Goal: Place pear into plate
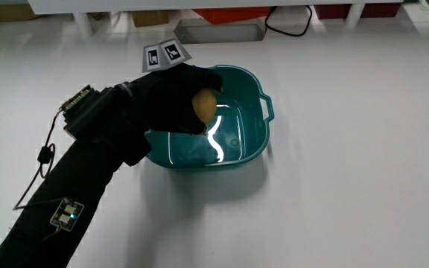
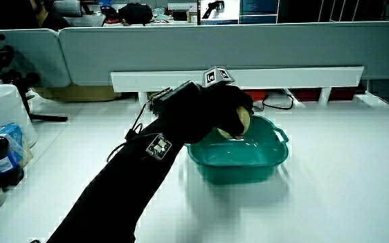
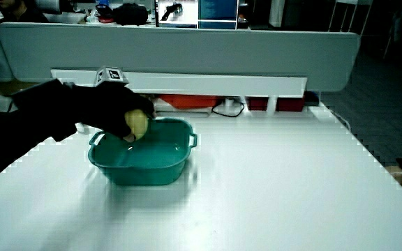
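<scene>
A teal basin-like plate (image 1: 257, 141) with small handles stands on the white table, also seen in both side views (image 2: 270, 158) (image 3: 173, 164). The gloved hand (image 1: 176, 97) hovers over the plate's inside, fingers curled around a yellowish pear (image 1: 205, 106). In both side views the pear (image 2: 244, 123) (image 3: 138, 123) peeks out from under the hand (image 2: 211, 111) (image 3: 107, 110), held a little above the plate's floor. The patterned cube (image 1: 162, 53) rides on the hand's back.
A low partition (image 2: 248, 47) with a white rail runs along the table's edge farthest from the person. Bottles and a white container (image 2: 2, 142) stand at the table's edge in a side view. A black cable (image 1: 289, 26) lies near the rail.
</scene>
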